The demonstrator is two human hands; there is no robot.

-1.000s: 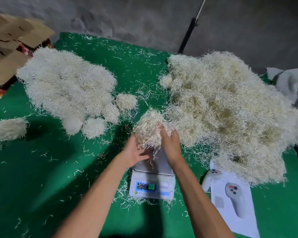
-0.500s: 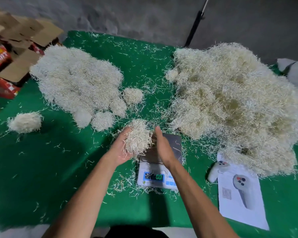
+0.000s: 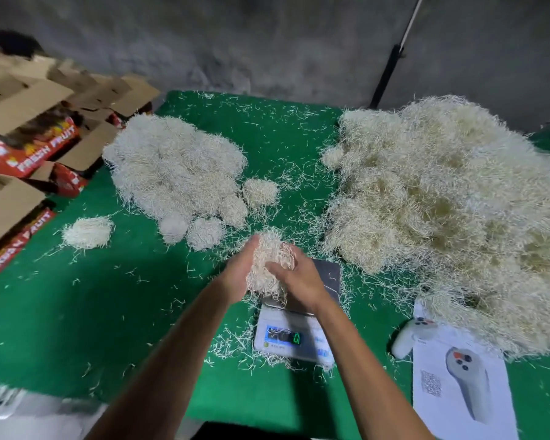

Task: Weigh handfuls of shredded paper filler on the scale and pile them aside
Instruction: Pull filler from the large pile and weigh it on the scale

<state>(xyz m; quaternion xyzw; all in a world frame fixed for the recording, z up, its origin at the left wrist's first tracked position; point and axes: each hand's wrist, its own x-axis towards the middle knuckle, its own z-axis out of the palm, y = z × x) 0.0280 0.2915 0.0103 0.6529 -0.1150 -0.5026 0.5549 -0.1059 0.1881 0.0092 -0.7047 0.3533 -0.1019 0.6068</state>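
Note:
A handful of pale shredded paper (image 3: 269, 260) is squeezed between both my hands just above the left rear of the scale (image 3: 294, 331). My left hand (image 3: 238, 271) cups it from the left, and my right hand (image 3: 296, 274) presses over it from the right with fingers curled onto it. The scale's steel pan (image 3: 327, 274) shows bare to the right of my hands. The big loose heap of filler (image 3: 442, 217) covers the right of the green table (image 3: 92, 312). A pile of weighed balls (image 3: 178, 173) lies at the left rear.
One separate ball of filler (image 3: 88, 231) lies at far left. Open cardboard fruit boxes (image 3: 23, 134) stand beyond the table's left edge. A white controller (image 3: 410, 336) and a printed sheet (image 3: 458, 392) lie right of the scale. A black pole (image 3: 388, 77) rises behind. Loose strands litter the cloth.
The handful came off the big heap and moved left toward the scale; my right hand, open beside it half a second ago, now closes over it. The camera view shifted.

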